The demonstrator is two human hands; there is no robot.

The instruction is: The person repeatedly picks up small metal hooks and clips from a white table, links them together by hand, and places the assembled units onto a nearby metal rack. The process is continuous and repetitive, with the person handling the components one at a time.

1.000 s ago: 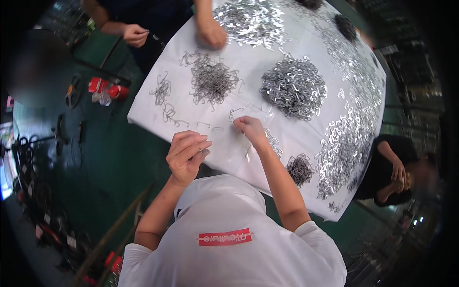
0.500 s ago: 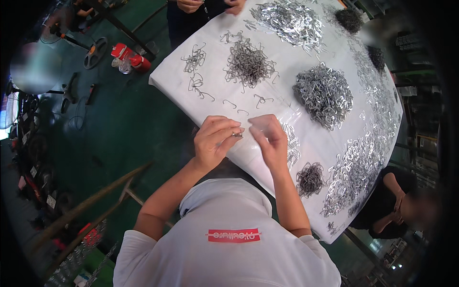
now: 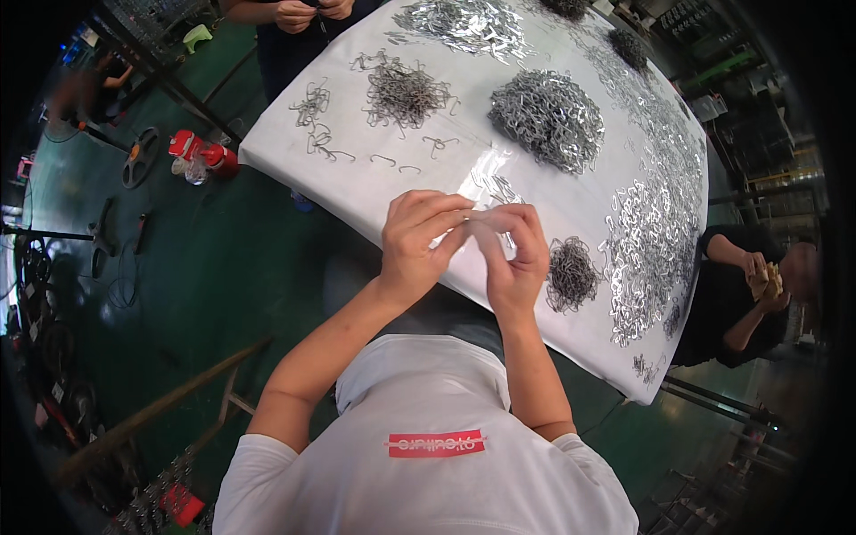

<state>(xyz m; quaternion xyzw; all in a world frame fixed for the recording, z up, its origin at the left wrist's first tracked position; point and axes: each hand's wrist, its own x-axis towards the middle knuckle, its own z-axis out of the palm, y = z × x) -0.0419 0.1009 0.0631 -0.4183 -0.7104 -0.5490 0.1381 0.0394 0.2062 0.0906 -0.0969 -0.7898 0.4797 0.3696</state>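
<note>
At the left of the white table [image 3: 269, 144], loose wire hooks [image 3: 312, 107] lie beside a hook heap [image 3: 403, 93], perhaps spread for easy picking. The left hand [image 3: 419, 239] bends inward; shiny links [image 3: 501, 188] lie just beyond its fingertips. The right hand [image 3: 519, 260] meets it, probably to steady something small; whether the fingers grasp a piece I cannot tell. A grey heap [image 3: 548, 120] and dark heap [image 3: 572, 275] sit apart, presumably unmixed.

The right hand [image 3: 517, 260] has moved from beside loose wire hooks [image 3: 438, 144] to meet the left hand [image 3: 417, 235], and the far co-worker's hands [image 3: 294, 15] have drawn together.
</note>
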